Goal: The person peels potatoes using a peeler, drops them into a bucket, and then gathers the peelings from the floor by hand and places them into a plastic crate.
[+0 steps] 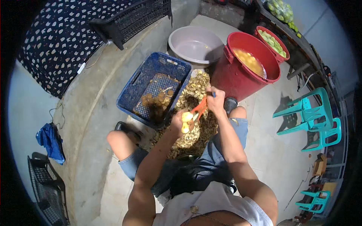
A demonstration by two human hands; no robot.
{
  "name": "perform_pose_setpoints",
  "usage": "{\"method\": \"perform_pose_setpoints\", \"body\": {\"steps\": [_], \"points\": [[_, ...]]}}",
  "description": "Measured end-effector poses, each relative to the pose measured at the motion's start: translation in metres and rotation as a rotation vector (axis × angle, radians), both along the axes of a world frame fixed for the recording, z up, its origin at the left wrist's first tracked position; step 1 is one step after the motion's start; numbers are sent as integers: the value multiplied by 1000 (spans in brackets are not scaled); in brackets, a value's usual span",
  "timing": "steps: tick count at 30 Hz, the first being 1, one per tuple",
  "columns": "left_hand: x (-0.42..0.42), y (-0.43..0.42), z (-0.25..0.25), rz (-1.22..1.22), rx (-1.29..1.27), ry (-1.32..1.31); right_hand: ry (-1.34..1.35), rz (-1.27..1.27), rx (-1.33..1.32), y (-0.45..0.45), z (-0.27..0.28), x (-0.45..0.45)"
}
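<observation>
My left hand (178,123) is closed around a partly peeled potato (186,116), its pale yellow flesh showing. An orange peeler (200,108) is gripped in my right hand (216,100), its far end against or very close to the potato. A bit of blue shows at the right fist. Beneath both hands, a thick heap of peelings (192,90) covers the floor between my legs. To the left stands a blue plastic crate (126,101) with several brown unpeeled potatoes (156,100) in its bottom.
A red bucket (233,77) holds peeled potatoes in liquid; a grey basin (179,51) stands beside it. Behind is a smaller red tub (284,58) with pale green pieces. Teal plastic chairs (315,109) stand at right. A black crate (134,20) rests on the concrete ledge (90,101).
</observation>
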State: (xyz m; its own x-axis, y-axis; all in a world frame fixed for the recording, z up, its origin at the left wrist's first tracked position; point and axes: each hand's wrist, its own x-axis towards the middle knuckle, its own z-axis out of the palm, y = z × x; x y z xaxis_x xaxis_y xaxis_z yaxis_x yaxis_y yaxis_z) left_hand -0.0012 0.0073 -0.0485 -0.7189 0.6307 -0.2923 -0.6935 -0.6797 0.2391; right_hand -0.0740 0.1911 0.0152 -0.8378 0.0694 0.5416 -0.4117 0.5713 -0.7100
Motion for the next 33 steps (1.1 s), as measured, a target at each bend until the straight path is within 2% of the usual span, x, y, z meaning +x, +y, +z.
{"method": "perform_pose_setpoints", "body": {"steps": [1, 2, 6, 8, 9, 10, 11, 14, 15, 16, 18, 19, 20, 22, 23, 25, 26, 28, 29, 33], "points": [[-2, 0, -1, -4, -1, -2, -36, 42, 66, -3, -3, 6], [-6, 2, -2, 19, -40, 12, 62, 50, 128, -3, -4, 5], [-2, 6, 18, 149, -135, 88, 119, -130, 149, 10, -17, -12], [-2, 0, 8, 42, -69, 136, -82, -49, -79, 4, -14, -7], [-4, -3, -11, 58, 8, 95, 49, 76, -157, -4, -16, -3], [-9, 3, -24, 56, 10, 93, -30, 103, 18, -6, 5, 8], [-13, 12, -37, 342, -445, 520, -75, 38, 101, -3, -2, 2], [-14, -4, -31, 298, -382, 450, -162, -167, 248, 14, -30, -16], [-15, -7, -33, 270, -727, 673, -305, -113, 90, 15, -21, -15], [-16, -9, -44, 260, -848, 721, -301, -109, 87, 7, -7, -10], [-18, -12, -67, 235, -1097, 808, -263, 149, 40, -7, 10, 4], [-16, -10, -67, 281, -1137, 847, -288, 88, 224, -1, -5, -3], [-17, -8, -66, 312, -1087, 817, -295, 84, 223, 9, -19, -8], [-18, -5, -52, 373, -987, 760, -328, -192, 354, 19, -25, -17], [-18, -2, -44, 432, -769, 589, -291, -155, 214, 24, -28, -20], [-7, -7, 6, 405, -437, 427, -330, -125, 137, 20, -24, -16], [-8, -8, 8, 407, -433, 425, -371, -98, 60, 18, -21, -13], [-12, -10, 11, 384, -339, 175, -423, -86, 56, 14, -17, -7], [-13, -7, 13, 418, -321, 91, -354, -67, 13, 11, -17, -6], [-2, -4, 33, 383, -260, 119, -284, -50, -22, 2, -17, -2]]}}
